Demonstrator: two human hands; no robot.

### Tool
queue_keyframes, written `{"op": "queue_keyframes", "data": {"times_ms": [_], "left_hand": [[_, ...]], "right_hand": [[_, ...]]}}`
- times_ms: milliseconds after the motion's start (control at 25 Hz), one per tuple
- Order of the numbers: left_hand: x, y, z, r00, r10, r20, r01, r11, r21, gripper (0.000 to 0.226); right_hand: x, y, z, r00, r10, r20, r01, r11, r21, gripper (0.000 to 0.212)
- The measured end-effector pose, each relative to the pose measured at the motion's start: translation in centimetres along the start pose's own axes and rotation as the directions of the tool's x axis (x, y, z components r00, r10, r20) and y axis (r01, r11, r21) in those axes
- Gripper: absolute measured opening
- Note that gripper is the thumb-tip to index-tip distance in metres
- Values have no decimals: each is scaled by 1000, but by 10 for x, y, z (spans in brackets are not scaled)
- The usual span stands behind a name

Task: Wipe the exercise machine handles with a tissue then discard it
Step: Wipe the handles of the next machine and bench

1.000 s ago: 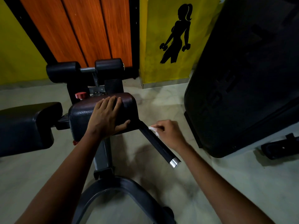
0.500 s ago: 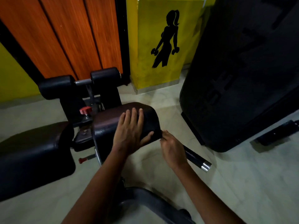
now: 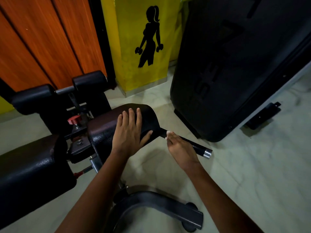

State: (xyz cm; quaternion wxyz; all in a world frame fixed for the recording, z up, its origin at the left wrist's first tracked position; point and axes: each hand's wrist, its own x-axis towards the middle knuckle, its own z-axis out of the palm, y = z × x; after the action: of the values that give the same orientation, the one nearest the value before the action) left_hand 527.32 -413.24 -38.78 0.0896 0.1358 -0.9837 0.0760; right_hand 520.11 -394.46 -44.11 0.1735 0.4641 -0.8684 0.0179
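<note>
Dim, soft-edged, wide-angle bowing at edges.

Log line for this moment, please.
phase: wiping handle | right hand: holds tissue on handle near pad | left hand: flat on pad | discard: not yet

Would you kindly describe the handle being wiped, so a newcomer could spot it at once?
Find the brown padded seat under the left hand. From its right edge a black handle slants down towards the floor, with the right hand and a white tissue on it. Only this bar ends in a shiny silver cap.
</note>
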Motion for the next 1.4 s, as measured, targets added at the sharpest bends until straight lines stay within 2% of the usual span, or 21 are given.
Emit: {"op": "queue_keyframes", "data": {"times_ms": [240, 440, 600, 680, 760, 840, 960, 1000, 1080, 1200, 1400], "left_hand": [[-1, 1, -1, 1000, -7, -8, 7, 1000, -7, 86], [-2, 1, -4, 1000, -5, 8, 5, 1000, -12, 85], [-2, 2, -7, 1000, -7, 14, 7, 1000, -12, 86], [-2, 2, -7, 1000, -5, 20, 5, 1000, -13, 87], [-2, 2, -7, 1000, -5, 23, 5, 1000, -19, 86], [-2, 1, -7, 999, -3, 32, 4, 1000, -26, 86], [0, 1, -4, 1000, 3, 30, -2, 1000, -27, 86], [-1, 1, -4, 1000, 5, 22, -4, 1000, -30, 86], [-1, 1, -2, 1000, 4, 9, -4, 1000, -28, 85], [1, 2, 0, 1000, -1, -11, 1, 1000, -10, 85], [2, 3, 2, 999, -6, -39, 7, 1000, 30, 84]], "right_hand": [[-33, 22, -11, 994, -51, -97, 45, 997, -62, 33], [-60, 37, -32, 993, -99, -58, 92, 990, -109, 47], [-74, 48, -42, 988, -115, -108, 102, 988, -113, 30], [-82, 52, -47, 990, -106, -97, 94, 989, -116, 34], [-89, 56, -55, 998, -57, -41, 54, 995, -81, 53], [-82, 59, -60, 998, 28, -47, -29, 1000, -13, 59], [-31, 55, -53, 990, 141, 5, -139, 963, 230, 42], [-9, 51, -46, 986, 161, 47, -167, 934, 316, 32], [30, 41, -34, 973, 167, 162, -223, 870, 441, 26], [65, 29, -16, 938, 161, 307, -300, 821, 485, 10], [89, 31, -10, 915, 138, 379, -338, 776, 532, 23]]}}
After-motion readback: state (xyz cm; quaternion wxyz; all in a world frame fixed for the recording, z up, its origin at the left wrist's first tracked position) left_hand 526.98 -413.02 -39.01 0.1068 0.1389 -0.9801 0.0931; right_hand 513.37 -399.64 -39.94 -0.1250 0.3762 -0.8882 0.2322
